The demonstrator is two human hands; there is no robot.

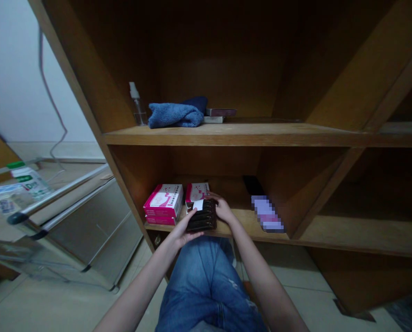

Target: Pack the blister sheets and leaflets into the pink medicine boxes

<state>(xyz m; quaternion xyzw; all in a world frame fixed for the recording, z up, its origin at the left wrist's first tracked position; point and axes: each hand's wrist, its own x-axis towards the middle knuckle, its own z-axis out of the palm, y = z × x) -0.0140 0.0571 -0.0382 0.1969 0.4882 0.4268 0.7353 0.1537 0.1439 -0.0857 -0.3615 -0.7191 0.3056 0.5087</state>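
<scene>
A dark brown, glossy pack of several slim tube-like pieces in a row [202, 220] is held at the front edge of the lower shelf, with a small white label or slip at its top. My left hand [183, 233] grips its left side, thumb on top and fingers underneath. From the right, my right hand [220, 206] closes round its far right edge; part of those fingers is hidden. Just behind the pack lies a pink and white box [196, 190]. To the left sits a stack of similar pink boxes [163, 203].
On the upper shelf [247, 133] are a clear spray bottle [140, 110], a folded blue towel [176, 115] and two small flat boxes [219, 113]. A dark phone-like object [252, 185] and a pixelated item [267, 214] lie right. A metal-framed glass cart [77, 230] stands left, bearing a green-capped bottle [29, 180].
</scene>
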